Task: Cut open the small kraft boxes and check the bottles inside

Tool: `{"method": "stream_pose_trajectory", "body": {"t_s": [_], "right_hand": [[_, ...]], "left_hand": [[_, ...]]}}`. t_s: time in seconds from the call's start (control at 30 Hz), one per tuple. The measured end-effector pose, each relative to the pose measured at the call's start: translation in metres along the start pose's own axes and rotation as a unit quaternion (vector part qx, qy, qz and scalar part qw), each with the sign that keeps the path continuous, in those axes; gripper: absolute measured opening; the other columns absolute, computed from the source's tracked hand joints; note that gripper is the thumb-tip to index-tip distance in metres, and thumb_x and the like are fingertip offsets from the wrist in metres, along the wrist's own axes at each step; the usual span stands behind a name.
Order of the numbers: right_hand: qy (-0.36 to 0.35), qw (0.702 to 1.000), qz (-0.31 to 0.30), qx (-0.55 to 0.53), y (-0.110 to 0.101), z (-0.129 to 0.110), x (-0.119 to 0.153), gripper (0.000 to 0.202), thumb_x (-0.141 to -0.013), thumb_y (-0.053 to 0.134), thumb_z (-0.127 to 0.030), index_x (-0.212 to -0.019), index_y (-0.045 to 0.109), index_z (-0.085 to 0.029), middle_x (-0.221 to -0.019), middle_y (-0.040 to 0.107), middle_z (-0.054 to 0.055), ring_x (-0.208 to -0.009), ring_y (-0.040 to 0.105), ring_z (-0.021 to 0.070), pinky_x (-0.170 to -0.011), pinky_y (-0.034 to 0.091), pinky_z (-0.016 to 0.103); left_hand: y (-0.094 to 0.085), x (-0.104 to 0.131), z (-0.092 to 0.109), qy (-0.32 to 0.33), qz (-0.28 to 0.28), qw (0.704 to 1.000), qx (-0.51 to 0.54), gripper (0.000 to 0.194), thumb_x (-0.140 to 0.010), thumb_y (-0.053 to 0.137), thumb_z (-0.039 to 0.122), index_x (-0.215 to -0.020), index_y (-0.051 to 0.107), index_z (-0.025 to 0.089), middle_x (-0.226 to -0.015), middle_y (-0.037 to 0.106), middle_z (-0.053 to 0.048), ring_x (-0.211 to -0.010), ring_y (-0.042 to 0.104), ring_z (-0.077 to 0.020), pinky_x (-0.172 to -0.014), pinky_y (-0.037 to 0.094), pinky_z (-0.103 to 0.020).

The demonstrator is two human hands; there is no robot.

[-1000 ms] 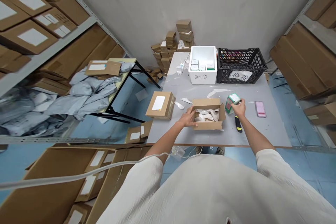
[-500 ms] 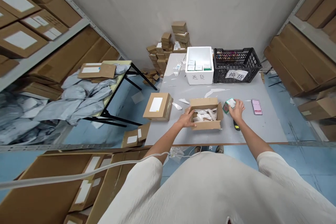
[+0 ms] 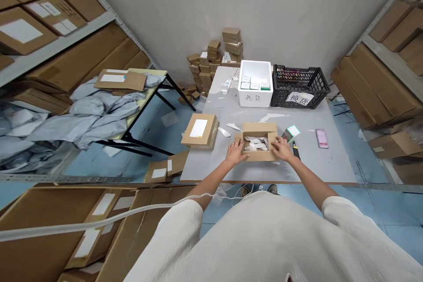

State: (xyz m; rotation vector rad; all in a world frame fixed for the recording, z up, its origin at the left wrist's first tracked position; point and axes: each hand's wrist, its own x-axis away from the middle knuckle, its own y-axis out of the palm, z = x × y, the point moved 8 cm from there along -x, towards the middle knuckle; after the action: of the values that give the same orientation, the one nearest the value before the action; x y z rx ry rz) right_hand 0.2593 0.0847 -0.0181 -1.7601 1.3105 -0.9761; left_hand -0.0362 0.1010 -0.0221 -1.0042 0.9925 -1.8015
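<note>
An open cardboard box [image 3: 259,156] lies on the table in front of me, its far flap raised. White crumpled paper [image 3: 256,143] fills its inside. At its left edge my left hand [image 3: 235,152] grips the wall, thumb along the near side. My right hand [image 3: 282,148] holds the right side, fingers bent over the flap. Just beyond the right hand stands a small green and white box [image 3: 291,133], touched by neither hand. Partly behind my right wrist lies a black tool with a yellow part [image 3: 295,150]; its kind is unclear.
A closed, labelled carton [image 3: 199,128] sits to the left on the grey table [image 3: 211,167]. Behind are a white foam box [image 3: 254,99] with small boxes and a black crate [image 3: 299,88]. A pink phone-like item [image 3: 321,139] lies right. A white cable [image 3: 132,210] crosses my left arm.
My right hand has let go of the small green and white box, leaving it on the table, and moved left onto the cardboard box. My left hand stays on the box.
</note>
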Motion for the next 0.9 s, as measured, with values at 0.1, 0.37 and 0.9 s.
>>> {"method": "stream_pose_trajectory", "body": {"t_s": [0.1,0.37,0.9], "right_hand": [[0.054,0.998,-0.011,0.003,0.005,0.008,0.004,0.049,-0.096,0.071,-0.044,-0.142,0.074,-0.026,-0.169,0.044,0.018,-0.147,0.047,0.0461,-0.117,0.044,0.062],[0.043,0.994,-0.053,-0.081,0.025,0.017,0.003,0.07,-0.088,0.078,-0.037,-0.154,0.059,-0.023,-0.165,0.046,0.017,-0.141,0.06,0.0344,-0.117,0.051,0.045],[0.048,0.993,0.035,-0.1,0.017,0.015,-0.085,0.024,-0.085,0.075,-0.029,-0.109,0.07,-0.027,-0.156,0.059,0.01,-0.133,0.064,0.0322,-0.109,0.056,0.049]], "left_hand": [[0.001,0.006,0.006,0.015,0.017,1.0,0.002,0.047,-0.094,0.08,0.048,-0.135,0.072,0.026,-0.174,0.04,-0.015,-0.149,0.047,-0.0429,-0.119,0.045,-0.055],[-0.004,0.008,0.012,0.082,0.067,0.994,-0.006,0.015,-0.1,0.07,0.029,-0.107,0.081,0.023,-0.167,0.05,-0.014,-0.153,0.044,-0.04,-0.123,0.041,-0.059],[-0.032,-0.063,-0.021,0.026,0.103,0.994,-0.026,0.018,-0.104,0.061,0.026,-0.113,0.076,0.022,-0.149,0.062,-0.016,-0.142,0.052,-0.0368,-0.116,0.045,-0.051]]}}
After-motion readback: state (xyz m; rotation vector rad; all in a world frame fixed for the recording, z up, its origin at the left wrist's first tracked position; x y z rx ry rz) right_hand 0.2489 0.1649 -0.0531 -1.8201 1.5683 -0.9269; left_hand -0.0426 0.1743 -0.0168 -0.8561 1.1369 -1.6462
